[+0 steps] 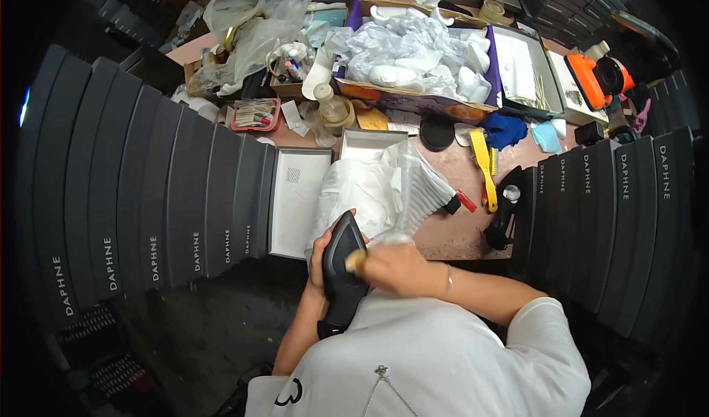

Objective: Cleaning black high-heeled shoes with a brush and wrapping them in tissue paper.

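I hold a black pointed-toe leather shoe (342,269) just in front of my chest, below the open white-lined shoe box (299,203) that lies on the brown work surface (458,232). My left hand (319,265) is wrapped around the shoe's left side, gripping it with the toe pointing up toward the box. My right hand (388,265) is closed on a small tan pad or brush (356,262), pressed against the shoe's right flank; I cannot tell exactly what kind of tool it is. This looks like the wiping or polishing step. Crumpled white tissue paper (369,188) fills the box's right half, and a yellow plastic brush (483,167) lies to the right of the box. Judging from this, the next move calls for turning the shoe in my left hand so an unwiped side meets the pad.
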A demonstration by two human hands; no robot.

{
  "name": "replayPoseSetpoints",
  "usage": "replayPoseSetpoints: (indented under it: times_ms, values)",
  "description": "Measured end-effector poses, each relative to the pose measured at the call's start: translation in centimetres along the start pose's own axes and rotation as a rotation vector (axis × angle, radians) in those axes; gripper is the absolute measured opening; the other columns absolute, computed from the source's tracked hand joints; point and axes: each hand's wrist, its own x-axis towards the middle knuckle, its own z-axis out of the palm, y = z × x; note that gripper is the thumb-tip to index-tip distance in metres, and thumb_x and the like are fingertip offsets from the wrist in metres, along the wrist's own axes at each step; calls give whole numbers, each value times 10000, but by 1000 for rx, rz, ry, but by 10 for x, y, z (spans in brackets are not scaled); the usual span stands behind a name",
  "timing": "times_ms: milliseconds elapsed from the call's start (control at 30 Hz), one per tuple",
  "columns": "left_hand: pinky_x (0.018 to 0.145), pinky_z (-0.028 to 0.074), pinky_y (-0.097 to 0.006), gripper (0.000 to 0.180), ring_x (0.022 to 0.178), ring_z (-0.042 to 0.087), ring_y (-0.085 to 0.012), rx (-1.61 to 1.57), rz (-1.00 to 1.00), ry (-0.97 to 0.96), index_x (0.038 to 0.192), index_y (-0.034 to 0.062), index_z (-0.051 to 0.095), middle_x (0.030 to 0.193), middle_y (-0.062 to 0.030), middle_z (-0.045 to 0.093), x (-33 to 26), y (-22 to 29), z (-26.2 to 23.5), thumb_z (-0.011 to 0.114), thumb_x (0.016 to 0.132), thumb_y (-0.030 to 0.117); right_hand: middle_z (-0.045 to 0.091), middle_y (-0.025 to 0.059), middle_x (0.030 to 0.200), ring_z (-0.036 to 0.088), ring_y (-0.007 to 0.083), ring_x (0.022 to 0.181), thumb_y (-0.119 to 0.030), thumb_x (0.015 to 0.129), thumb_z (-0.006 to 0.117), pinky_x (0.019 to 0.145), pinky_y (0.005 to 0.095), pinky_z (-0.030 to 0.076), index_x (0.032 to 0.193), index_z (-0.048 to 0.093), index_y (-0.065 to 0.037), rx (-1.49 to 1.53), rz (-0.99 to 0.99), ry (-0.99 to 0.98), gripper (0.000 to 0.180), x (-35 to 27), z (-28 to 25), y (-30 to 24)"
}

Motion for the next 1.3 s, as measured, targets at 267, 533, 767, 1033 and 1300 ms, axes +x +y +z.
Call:
replayPoseSetpoints:
  times_ms: [267, 533, 767, 1033, 1300]
  values:
    - [818, 522, -317, 665, 940, 619, -196, 126, 26, -95, 1447, 32, 342, 1080, -131, 614, 1, -1, -19, 367, 930, 450, 521, 46, 689, 589, 251, 580, -151, 805, 606, 457, 363, 476, 847, 545, -106, 27, 85, -15, 87, 13, 1, -2]
    - [775, 538, -348, 650, 858, 645, -235, 37, -18, -14, 1390, 12, 401, 1038, -166, 622, -2, -4, -2, 280, 964, 488, 523, 51, 675, 603, 222, 588, -161, 801, 605, 510, 361, 506, 833, 550, -118, 5, -16, -33, 77, 6, 7, -14]
    - [781, 533, -328, 645, 883, 645, -205, 150, 31, 166, 1295, 7, 495, 960, -152, 653, -4, -3, 3, 292, 959, 519, 548, 89, 693, 603, 244, 548, -157, 783, 604, 508, 373, 496, 808, 532, -54, -39, -20, -70, 127, 30, 17, -14]
    - [877, 489, -356, 670, 980, 612, -213, 139, 9, 88, 1430, 62, 371, 1102, -129, 618, -10, -2, -1, 265, 974, 542, 575, 66, 685, 612, 224, 552, -168, 802, 580, 494, 346, 495, 822, 583, -108, -129, -124, -111, 63, 31, 16, -22]
    - [787, 531, -351, 754, 875, 631, -229, 19, 26, -153, 1449, 41, 308, 1074, -154, 593, -5, 0, -8, 407, 911, 559, 522, 44, 718, 590, 226, 587, -142, 762, 596, 474, 352, 477, 824, 541, -95, 23, -129, -66, 95, 5, 6, -29]
